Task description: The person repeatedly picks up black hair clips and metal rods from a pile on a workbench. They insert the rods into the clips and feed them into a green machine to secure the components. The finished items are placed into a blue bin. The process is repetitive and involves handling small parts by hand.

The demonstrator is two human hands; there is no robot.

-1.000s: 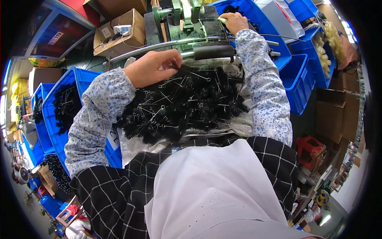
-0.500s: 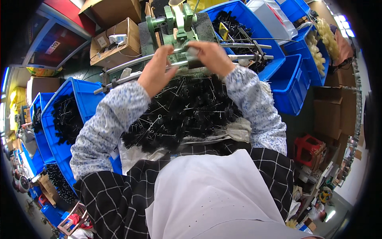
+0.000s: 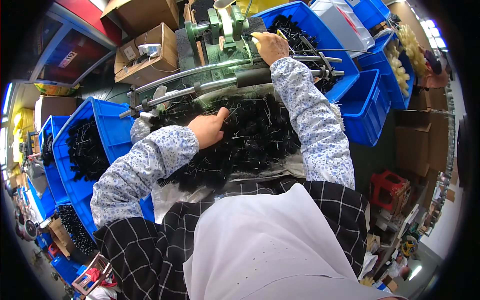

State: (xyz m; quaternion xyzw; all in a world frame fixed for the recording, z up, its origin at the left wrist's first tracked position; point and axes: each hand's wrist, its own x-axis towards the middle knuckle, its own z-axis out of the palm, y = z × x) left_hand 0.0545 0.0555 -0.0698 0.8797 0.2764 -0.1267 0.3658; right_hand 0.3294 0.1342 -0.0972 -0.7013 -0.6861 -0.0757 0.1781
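My left hand [image 3: 210, 129] is over a heap of small black wire brushes [image 3: 250, 135] with looped metal stems. Its index finger and thumb are apart and reach among the brushes; no held brush can be made out. Farther off, my right hand [image 3: 272, 47] is at the right side of a green metal machine [image 3: 229, 42]. Its fingers are closed together at their tips, and what they pinch is too small to make out. Between the heap and the machine run two metal rods [image 3: 215, 82], one with a dark sleeve [image 3: 252, 77].
Blue bins of black brushes stand at the left [image 3: 107, 130] and the far right [image 3: 340, 75]. Another blue bin [image 3: 367, 112] is right of my right arm. A cardboard box [image 3: 145, 60] holding a white device is at the far left. A red stool [image 3: 387, 187] stands at right.
Both hands were close together over the rods. My left hand has come back toward me to the brush heap; my right hand has moved farther off and rightward, beside the machine.
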